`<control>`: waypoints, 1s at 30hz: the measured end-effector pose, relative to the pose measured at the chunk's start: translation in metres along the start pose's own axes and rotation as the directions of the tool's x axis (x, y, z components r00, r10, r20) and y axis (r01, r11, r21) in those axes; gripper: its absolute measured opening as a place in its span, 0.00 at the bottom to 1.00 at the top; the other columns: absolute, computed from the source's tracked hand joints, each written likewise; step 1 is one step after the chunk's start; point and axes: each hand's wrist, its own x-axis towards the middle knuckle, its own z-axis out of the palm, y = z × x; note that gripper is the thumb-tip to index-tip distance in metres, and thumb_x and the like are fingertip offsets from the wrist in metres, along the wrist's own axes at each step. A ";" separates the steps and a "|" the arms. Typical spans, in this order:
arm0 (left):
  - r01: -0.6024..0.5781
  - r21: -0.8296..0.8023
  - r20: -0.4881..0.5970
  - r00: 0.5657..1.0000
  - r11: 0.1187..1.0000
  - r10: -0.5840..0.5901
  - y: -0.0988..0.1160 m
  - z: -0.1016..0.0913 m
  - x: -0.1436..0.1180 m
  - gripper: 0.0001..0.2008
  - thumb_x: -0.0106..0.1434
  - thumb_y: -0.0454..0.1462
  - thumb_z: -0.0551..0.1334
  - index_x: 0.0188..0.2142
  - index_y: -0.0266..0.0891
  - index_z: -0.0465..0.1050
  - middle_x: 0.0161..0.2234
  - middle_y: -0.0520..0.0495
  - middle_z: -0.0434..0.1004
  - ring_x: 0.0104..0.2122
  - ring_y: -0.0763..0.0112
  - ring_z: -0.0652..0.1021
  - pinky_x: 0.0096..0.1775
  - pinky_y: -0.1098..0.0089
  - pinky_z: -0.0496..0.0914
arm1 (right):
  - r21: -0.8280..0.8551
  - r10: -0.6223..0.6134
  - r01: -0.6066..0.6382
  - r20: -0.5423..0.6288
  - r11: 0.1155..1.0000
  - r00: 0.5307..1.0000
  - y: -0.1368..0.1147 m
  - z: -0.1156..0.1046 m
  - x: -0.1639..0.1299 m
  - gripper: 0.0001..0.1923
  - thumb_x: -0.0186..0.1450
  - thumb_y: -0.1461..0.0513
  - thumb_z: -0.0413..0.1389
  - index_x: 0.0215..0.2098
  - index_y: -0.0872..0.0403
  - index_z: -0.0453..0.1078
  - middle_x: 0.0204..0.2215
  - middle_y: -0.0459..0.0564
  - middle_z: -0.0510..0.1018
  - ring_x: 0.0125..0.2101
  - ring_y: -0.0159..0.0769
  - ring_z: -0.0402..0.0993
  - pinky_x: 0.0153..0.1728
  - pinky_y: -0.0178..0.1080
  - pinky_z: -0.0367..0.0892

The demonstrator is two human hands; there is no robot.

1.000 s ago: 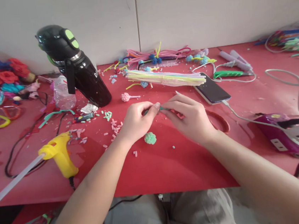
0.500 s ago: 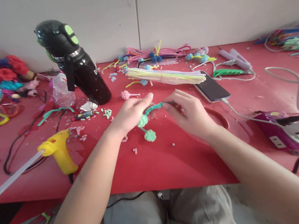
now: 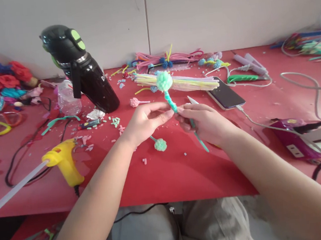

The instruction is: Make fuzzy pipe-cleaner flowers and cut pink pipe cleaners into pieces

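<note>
"What are you getting on the far left?"

"I'm seeing red and blue flowers point(image 3: 4, 77) lying heaped, then a yellow glue gun point(image 3: 63, 160) resting on the red table point(image 3: 156, 185), and a black bottle point(image 3: 96, 84) standing behind it."

"And the left hand?"

"I'm watching the left hand point(image 3: 147, 122) pinching a twisted green stem point(image 3: 171, 102). A second green ball point(image 3: 160, 144) is lying just below on the table. The held stem is rising between both hands, carrying a fluffy green ball point(image 3: 164, 81) on top."

"The right?"

"The right hand point(image 3: 208, 124) is grasping that same stem; a thin green strand point(image 3: 201, 142) is poking out underneath. Farther right, a phone point(image 3: 227, 94) is lying near a purple power strip point(image 3: 290, 137)."
</note>
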 end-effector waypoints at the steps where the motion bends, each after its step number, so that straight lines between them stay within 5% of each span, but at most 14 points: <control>1: -0.014 0.031 -0.016 1.000 0.999 0.014 0.001 0.002 0.000 0.14 0.61 0.48 0.72 0.39 0.40 0.84 0.40 0.44 0.86 0.41 0.64 0.82 0.45 0.66 0.75 | -0.018 0.005 -0.005 0.021 1.000 1.000 0.001 0.001 0.000 0.21 0.62 0.47 0.67 0.28 0.53 0.68 0.25 0.45 0.67 0.22 0.28 0.59 0.22 0.37 0.52; 7: -0.063 0.225 -0.117 0.989 0.972 0.092 0.003 0.006 -0.001 0.17 0.64 0.50 0.70 0.30 0.38 0.80 0.31 0.47 0.81 0.34 0.68 0.78 0.38 0.69 0.70 | -0.252 -0.087 0.079 -0.020 0.964 0.996 0.006 0.005 -0.001 0.26 0.63 0.41 0.65 0.27 0.53 0.70 0.20 0.42 0.64 0.21 0.28 0.57 0.22 0.37 0.52; 13: -0.062 0.386 -0.125 0.985 0.920 0.119 -0.002 0.008 -0.001 0.21 0.65 0.53 0.67 0.28 0.39 0.73 0.26 0.50 0.74 0.28 0.69 0.71 0.33 0.68 0.65 | -0.451 -0.207 0.186 0.002 0.873 0.978 0.006 0.004 -0.001 0.16 0.67 0.50 0.61 0.34 0.55 0.78 0.22 0.43 0.71 0.23 0.29 0.61 0.26 0.37 0.57; 22: -0.005 0.330 -0.117 0.992 0.944 0.046 -0.003 0.009 -0.001 0.21 0.65 0.54 0.67 0.30 0.38 0.73 0.29 0.48 0.76 0.30 0.69 0.73 0.34 0.69 0.66 | -0.690 -0.483 0.329 -0.034 0.645 0.875 0.015 0.010 0.001 0.07 0.66 0.59 0.63 0.31 0.54 0.77 0.25 0.46 0.76 0.25 0.32 0.63 0.32 0.39 0.65; 30: -0.013 0.342 -0.124 0.991 0.939 0.058 0.004 0.003 -0.001 0.23 0.63 0.55 0.68 0.28 0.37 0.77 0.27 0.49 0.75 0.31 0.69 0.73 0.36 0.69 0.67 | -0.766 -0.514 0.384 0.081 0.516 0.854 0.017 0.006 0.001 0.10 0.72 0.60 0.56 0.32 0.52 0.74 0.28 0.48 0.78 0.30 0.36 0.69 0.43 0.44 0.69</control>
